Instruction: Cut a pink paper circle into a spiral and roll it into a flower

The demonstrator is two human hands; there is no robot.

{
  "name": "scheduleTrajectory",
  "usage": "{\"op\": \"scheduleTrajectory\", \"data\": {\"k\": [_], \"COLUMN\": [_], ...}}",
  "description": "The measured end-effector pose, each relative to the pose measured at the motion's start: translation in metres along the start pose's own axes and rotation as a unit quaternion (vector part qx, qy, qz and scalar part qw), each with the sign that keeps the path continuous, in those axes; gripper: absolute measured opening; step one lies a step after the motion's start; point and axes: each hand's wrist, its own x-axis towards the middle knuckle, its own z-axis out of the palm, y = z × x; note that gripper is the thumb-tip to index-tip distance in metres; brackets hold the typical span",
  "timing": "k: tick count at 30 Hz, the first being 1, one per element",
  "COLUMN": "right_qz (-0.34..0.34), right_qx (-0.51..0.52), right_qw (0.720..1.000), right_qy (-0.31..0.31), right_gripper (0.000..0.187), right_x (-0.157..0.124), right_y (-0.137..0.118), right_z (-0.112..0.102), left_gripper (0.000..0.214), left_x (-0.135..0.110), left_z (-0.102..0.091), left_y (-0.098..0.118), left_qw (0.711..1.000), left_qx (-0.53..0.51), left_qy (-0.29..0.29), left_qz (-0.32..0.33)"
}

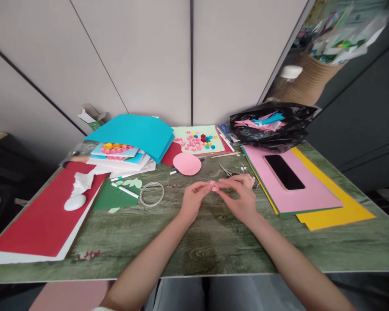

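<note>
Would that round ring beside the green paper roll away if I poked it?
Probably not: the ring lies flat, so it would likely slide. Stood on edge, its round shape might let it roll. It may feel light for its size, because the band is thin and the middle open.

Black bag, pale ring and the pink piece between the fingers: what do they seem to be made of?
Black bag: probably thin plastic, glossy with crinkled highlights. Pale ring: smooth, faint sheen; metal or plastic, unclear. Pink piece: likely matte paper, showing no shine, though too small to be sure.
</note>
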Motion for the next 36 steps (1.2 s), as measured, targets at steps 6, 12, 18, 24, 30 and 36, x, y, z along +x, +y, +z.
{"op": "scheduleTrajectory", "data": {"k": [6, 12, 18, 24, 30, 36], "right_qz": [0.029, 0.037, 0.044, 0.057, 0.077, 0.101], "right_qx": [0.023, 0.031, 0.037, 0.043, 0.047, 0.052], "right_qw": [0.999, 0.998, 0.998, 0.996, 0.993, 0.987], "right_qy": [-0.019, -0.034, -0.037, -0.049, -0.079, -0.110], "right_gripper": [0.033, 0.035, 0.036, 0.035, 0.035, 0.036], "right_x": [-0.001, 0.000, 0.000, -0.002, 0.002, 0.004], "right_y": [0.000, -0.001, -0.001, 0.001, 0.003, 0.004], "right_z": [0.001, 0.000, 0.001, 0.002, 0.002, 0.002], "left_gripper": [0.018, 0.020, 0.017, 0.012, 0.012, 0.015], "left_x": [0.000, -0.002, -0.003, 0.000, 0.003, 0.007], "left_z": [-0.002, -0.004, -0.005, -0.010, -0.015, -0.018], "left_y": [0.002, 0.012, 0.016, 0.014, 0.016, 0.014], "left_qw": [0.995, 0.967, 0.924, 0.890, 0.859, 0.826], "left_qx": [0.093, 0.231, 0.337, 0.397, 0.456, 0.498], "left_qy": [0.006, 0.000, 0.006, -0.008, -0.037, -0.066], "left_qz": [0.029, 0.106, 0.179, 0.225, 0.229, 0.255]}}
